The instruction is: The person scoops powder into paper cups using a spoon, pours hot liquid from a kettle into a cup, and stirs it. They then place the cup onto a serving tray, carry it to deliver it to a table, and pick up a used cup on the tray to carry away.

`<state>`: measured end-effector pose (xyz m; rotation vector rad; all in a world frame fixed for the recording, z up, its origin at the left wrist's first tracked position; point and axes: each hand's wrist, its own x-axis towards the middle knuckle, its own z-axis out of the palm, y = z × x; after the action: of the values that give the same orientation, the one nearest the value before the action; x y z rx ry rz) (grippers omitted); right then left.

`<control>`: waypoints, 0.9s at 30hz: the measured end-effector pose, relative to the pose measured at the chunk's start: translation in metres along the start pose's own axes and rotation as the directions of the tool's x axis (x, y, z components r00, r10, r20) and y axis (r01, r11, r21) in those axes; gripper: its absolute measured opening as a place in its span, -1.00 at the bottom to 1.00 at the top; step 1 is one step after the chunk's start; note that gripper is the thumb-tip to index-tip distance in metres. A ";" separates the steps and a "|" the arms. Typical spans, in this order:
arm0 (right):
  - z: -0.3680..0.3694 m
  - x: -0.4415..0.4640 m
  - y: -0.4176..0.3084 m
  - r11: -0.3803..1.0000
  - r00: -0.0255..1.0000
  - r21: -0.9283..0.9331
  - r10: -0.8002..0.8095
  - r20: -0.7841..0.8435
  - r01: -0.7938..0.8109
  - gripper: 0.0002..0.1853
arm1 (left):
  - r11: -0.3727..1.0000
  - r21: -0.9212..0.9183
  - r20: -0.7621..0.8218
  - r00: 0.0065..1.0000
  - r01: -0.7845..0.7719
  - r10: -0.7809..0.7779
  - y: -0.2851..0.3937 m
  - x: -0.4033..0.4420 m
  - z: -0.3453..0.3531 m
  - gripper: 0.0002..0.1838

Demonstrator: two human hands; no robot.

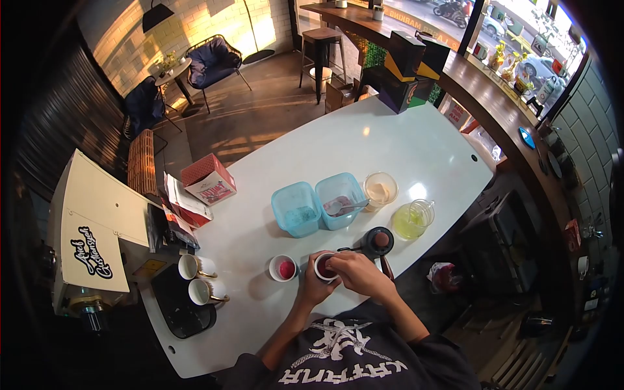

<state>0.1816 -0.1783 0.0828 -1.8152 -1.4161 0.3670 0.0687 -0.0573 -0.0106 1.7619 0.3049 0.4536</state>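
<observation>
My left hand (315,287) is wrapped around a small white cup (317,264) with dark red contents. My right hand (361,273) is closed over the cup's mouth, fingers pinched together; whatever they hold is hidden. Just left of my hands stands a second white cup (283,268) with bright red contents. Beyond them are two light-blue plastic tubs, the left tub (296,195) and the right tub (344,184), which has a spoon (351,207) resting in it. A dark round tool (378,242) with a brown knob sits close to my right hand.
Behind the tubs is a clear container of beige contents (379,190); right of it, a glass jug of yellow-green liquid (411,220). Two white mugs, one nearer me (203,292), stand on a black tray (179,312) beside a cream machine (91,240). A red-white box (211,182) is at the left edge.
</observation>
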 end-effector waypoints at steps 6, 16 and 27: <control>-0.003 0.003 0.005 0.999 0.998 -0.031 0.021 -0.061 -0.023 -0.73 | 0.997 0.069 -0.012 1.000 -0.022 0.022 0.004 0.000 -0.001 -0.22; 0.000 0.001 -0.001 0.999 0.999 0.000 0.047 0.010 -0.047 -0.77 | 1.000 -0.023 0.009 1.000 -0.018 0.018 -0.002 0.000 0.000 -0.20; 0.000 0.006 0.006 0.999 0.996 -0.023 0.040 -0.085 -0.042 -0.72 | 0.995 0.088 0.013 0.999 -0.050 0.049 0.006 0.001 -0.005 -0.22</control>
<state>0.1882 -0.1734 0.0798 -1.8606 -1.3324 0.2917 0.0675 -0.0540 -0.0038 1.8613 0.2771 0.4721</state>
